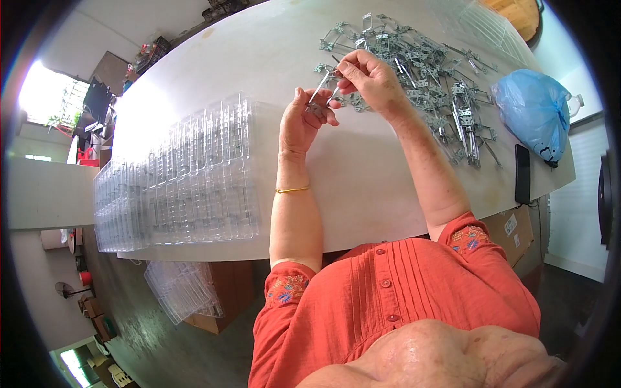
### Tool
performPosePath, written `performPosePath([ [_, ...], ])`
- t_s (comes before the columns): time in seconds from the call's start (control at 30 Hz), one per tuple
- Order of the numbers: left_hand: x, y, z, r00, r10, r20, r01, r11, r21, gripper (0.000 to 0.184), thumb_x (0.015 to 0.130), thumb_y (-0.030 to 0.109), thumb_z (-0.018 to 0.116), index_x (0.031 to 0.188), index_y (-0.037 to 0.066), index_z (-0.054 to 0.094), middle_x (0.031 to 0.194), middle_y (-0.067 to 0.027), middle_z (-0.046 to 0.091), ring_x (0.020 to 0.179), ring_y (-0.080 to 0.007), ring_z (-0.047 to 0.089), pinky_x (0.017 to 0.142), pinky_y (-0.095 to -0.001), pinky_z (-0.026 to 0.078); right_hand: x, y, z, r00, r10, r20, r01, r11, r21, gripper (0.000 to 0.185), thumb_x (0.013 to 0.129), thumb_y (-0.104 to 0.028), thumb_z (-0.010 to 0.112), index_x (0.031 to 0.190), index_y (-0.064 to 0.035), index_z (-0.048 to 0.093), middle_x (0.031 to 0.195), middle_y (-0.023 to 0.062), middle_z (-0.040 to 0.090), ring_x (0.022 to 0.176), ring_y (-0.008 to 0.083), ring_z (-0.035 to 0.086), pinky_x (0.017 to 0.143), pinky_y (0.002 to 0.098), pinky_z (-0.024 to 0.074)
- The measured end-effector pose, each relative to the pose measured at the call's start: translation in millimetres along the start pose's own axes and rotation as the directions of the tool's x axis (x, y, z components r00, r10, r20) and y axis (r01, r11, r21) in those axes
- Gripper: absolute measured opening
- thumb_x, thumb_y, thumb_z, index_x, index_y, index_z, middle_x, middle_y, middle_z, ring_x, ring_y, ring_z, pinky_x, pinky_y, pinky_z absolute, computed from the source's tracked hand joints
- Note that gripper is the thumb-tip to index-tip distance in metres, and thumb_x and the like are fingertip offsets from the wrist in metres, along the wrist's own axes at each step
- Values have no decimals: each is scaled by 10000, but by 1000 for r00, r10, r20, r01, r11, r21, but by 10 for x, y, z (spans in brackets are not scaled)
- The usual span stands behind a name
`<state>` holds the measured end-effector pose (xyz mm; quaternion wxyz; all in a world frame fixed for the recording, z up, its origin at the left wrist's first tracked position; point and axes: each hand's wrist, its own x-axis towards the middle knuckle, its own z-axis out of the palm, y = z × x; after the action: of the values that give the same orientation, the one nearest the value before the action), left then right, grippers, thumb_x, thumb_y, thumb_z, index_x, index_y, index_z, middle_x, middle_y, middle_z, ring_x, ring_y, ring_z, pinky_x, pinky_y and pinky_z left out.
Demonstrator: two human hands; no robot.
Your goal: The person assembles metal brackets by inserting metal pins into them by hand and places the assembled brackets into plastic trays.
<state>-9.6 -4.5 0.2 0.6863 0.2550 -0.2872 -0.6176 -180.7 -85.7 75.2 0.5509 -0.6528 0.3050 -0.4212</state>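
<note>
My left hand (303, 124) is closed around the lower end of a small metal assembly (319, 88), which has thin shiny rods and a grey bracket. My right hand (371, 79) pinches the upper end of the same assembly, its thumb and fingertips covering part of it. Both hands are raised over the table near the edge of a big heap of similar grey metal rod-and-bracket pieces (420, 71). Fine details of the held part are too small to make out.
Clear plastic compartment trays (187, 174) lie at the left of the white table (362, 194). A blue plastic bag (532, 110) and a black phone (522, 173) are at the right. Below the table stand more clear trays (184, 288) and a cardboard box (511, 236).
</note>
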Motion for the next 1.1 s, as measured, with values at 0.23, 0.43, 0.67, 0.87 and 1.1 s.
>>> performPosePath([
  [0.23, 24, -7, -50, 992, 113, -64, -99, 977, 191, 450, 1114, 365, 436, 1295, -14, 595, 1218, -146, 660, 1002, -291, 663, 824, -433, 567, -51, -78, 22, 990, -140, 22, 140, 990, 16, 140, 1036, -165, 632, 1017, -33, 675, 881, 28, 714, 845, 101, 693, 734, 264, 556],
  [0.43, 12, 24, 61, 894, 373, -248, -232, 859, 457, 338, 1057, 276, 602, 1282, 28, 646, 1230, -74, 657, 1022, -171, 615, 823, -325, 526, -59, -24, 57, 948, -309, 71, 316, 939, -132, 74, 997, -104, 662, 980, -32, 672, 824, 24, 683, 781, 90, 642, 696, 273, 529],
  [0.67, -20, 31, 66, 894, 389, -221, -198, 788, 583, 225, 991, 215, 721, 1126, 36, 737, 1007, 6, 694, 854, -80, 560, 760, -251, 463, -152, -71, 134, 939, -270, 214, 327, 895, -304, 50, 993, -63, 659, 1000, -13, 654, 884, 59, 677, 809, 119, 631, 722, 282, 516],
  [0.87, 1, 16, 4, 891, 392, -230, -163, 747, 644, 93, 963, 117, 748, 1037, 60, 745, 978, 25, 688, 852, -65, 601, 726, -239, 489, -140, 102, 202, 928, -284, 240, 353, 877, -326, 43, 989, -56, 645, 994, -15, 658, 906, 101, 695, 820, 190, 656, 722, 325, 533],
  [1.1, 61, -67, -155, 846, 493, -204, -111, 537, 836, 86, 951, 116, 727, 1000, 46, 737, 925, -11, 699, 819, -81, 621, 723, -261, 518, -88, 255, 185, 952, -265, 156, 304, 884, -355, 90, 1003, -97, 641, 987, -8, 642, 887, 104, 691, 800, 187, 649, 700, 336, 520],
])
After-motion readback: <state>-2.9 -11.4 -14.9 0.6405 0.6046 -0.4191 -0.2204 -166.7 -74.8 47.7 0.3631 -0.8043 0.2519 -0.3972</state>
